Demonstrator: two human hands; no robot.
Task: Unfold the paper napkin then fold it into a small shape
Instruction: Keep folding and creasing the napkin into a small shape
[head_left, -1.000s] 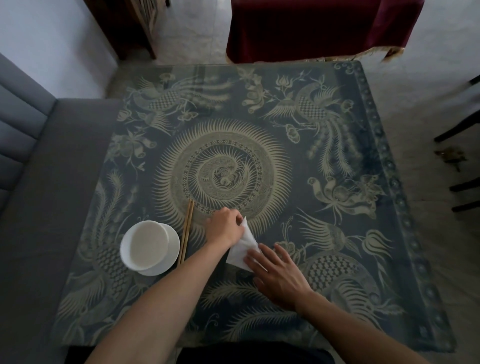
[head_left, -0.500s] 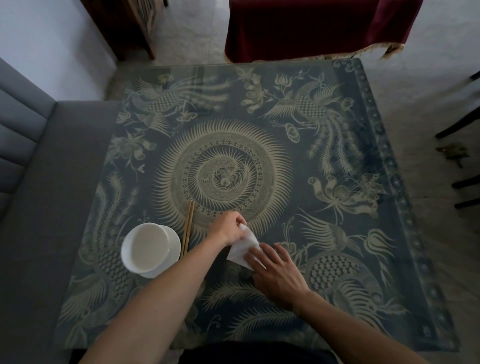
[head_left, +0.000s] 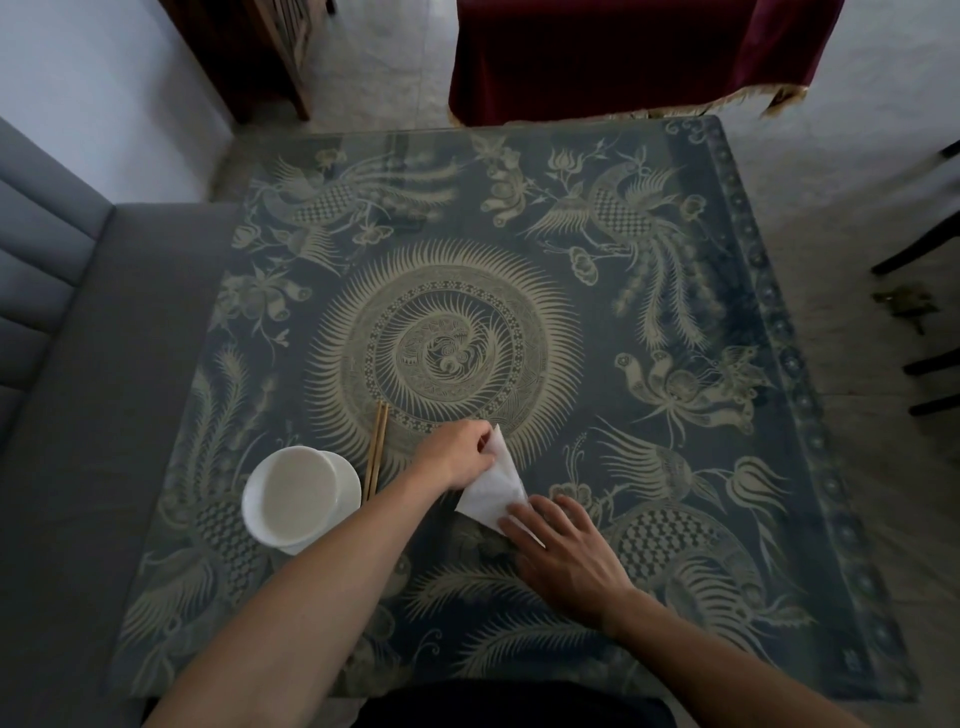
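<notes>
A white paper napkin (head_left: 491, 486), folded into a narrow pointed shape, lies on the patterned table (head_left: 675, 322) near its front middle. My left hand (head_left: 460, 457) pinches the napkin's far tip and lifts it slightly off the surface. My right hand (head_left: 563, 551) lies flat with its fingers spread, and its fingertips press down the napkin's near corner. The rest of the napkin's near edge is hidden under those fingers.
A white bowl (head_left: 296, 499) stands on a white saucer to the left of my left arm. A pair of wooden chopsticks (head_left: 376, 449) lies just beside it. A grey sofa (head_left: 78, 364) borders the table's left side, dark chair legs (head_left: 930, 364) the right.
My left hand has drawn the napkin's far tip a little further up and away, so the napkin now looks longer and more pointed. My right hand keeps pressing the near corner.
</notes>
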